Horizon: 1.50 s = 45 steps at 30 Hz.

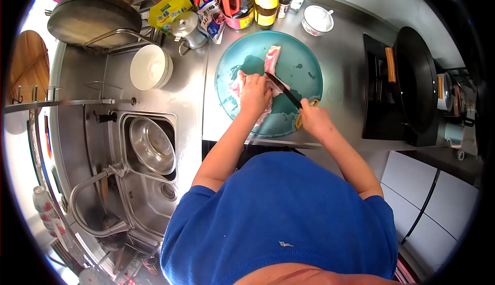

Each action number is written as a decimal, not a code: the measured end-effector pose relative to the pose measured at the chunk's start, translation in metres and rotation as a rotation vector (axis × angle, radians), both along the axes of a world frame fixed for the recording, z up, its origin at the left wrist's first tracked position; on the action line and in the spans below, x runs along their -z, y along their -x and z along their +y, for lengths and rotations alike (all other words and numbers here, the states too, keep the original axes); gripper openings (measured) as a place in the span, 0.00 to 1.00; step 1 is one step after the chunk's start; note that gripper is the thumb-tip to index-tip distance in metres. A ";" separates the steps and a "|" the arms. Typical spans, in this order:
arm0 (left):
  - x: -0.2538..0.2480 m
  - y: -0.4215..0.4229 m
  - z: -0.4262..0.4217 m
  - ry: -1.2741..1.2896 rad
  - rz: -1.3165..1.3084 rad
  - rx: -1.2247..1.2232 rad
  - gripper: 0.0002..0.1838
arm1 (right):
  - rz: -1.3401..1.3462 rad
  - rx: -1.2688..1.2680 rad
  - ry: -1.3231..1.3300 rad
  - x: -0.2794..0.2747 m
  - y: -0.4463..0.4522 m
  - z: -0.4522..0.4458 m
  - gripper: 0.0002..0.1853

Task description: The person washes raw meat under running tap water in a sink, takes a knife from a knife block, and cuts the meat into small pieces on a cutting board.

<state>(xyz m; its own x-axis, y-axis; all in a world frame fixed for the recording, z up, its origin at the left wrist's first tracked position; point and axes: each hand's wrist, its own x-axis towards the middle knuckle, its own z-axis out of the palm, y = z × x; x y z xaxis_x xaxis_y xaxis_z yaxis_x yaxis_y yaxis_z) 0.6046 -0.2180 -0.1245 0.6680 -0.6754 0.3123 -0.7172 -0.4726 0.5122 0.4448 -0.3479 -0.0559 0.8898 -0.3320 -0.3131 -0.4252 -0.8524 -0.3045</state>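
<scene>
A round green cutting board (301, 53) lies on the steel counter with raw ribs or similar pale pink meat on it. One meat strip (273, 58) points towards the far edge, past the knife. My left hand (254, 96) presses down on more meat, its fingers curled over it; parts of this meat show at the hand's left and below it. In my right hand (316, 120) is the handle of a kitchen knife (286, 92). The dark blade slants up to the left across the meat, its tip close to my left fingers. The board's tan handle (299, 121) shows beside my right hand.
Behind the board stand a dark sauce bottle (237, 4), a yellow-labelled bottle (266, 4) and a small white bowl (317, 21). To the left are a cream bowl (150, 68), a metal pot (186, 27) and a sink with a steel basin (152, 145). A black wok (415, 78) sits at right.
</scene>
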 end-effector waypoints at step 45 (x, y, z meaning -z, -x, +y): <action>-0.025 -0.035 -0.017 -0.044 -0.269 0.288 0.14 | -0.017 0.287 -0.239 -0.017 0.085 -0.036 0.11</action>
<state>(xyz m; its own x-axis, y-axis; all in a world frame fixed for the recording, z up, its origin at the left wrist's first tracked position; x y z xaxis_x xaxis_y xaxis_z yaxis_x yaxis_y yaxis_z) 0.6400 -0.2351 -0.0992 0.3478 -0.8397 0.4172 -0.9294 -0.2499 0.2717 0.3599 -0.3841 -0.0393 0.7769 -0.4878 -0.3981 -0.6297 -0.6031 -0.4897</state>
